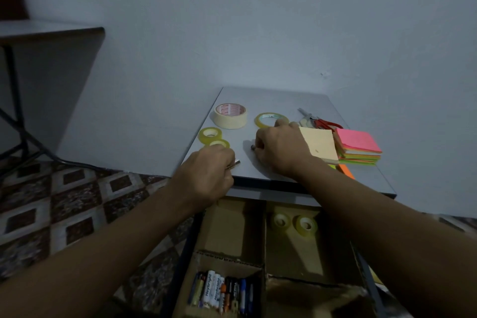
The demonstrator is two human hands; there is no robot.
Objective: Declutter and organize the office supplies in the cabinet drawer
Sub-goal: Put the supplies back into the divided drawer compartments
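My left hand (206, 175) grips a thin metallic item (236, 162) at the cabinet top's (273, 100) front left edge. My right hand (278, 147) curls round a small dark-tipped object (253, 147) on the top. What either item is cannot be told. Below, the open drawer (360, 261) has cardboard dividers: several batteries (222, 292) in the front left compartment, two clear tape rolls (294, 223) in the back right one.
On the cabinet top lie a masking tape roll (230, 115), clear tape rolls (210, 134) (269, 119), scissors (320, 121), a yellow pad (320, 144) and coloured sticky notes (358, 147). A table (51, 31) stands at far left over patterned floor (64, 201).
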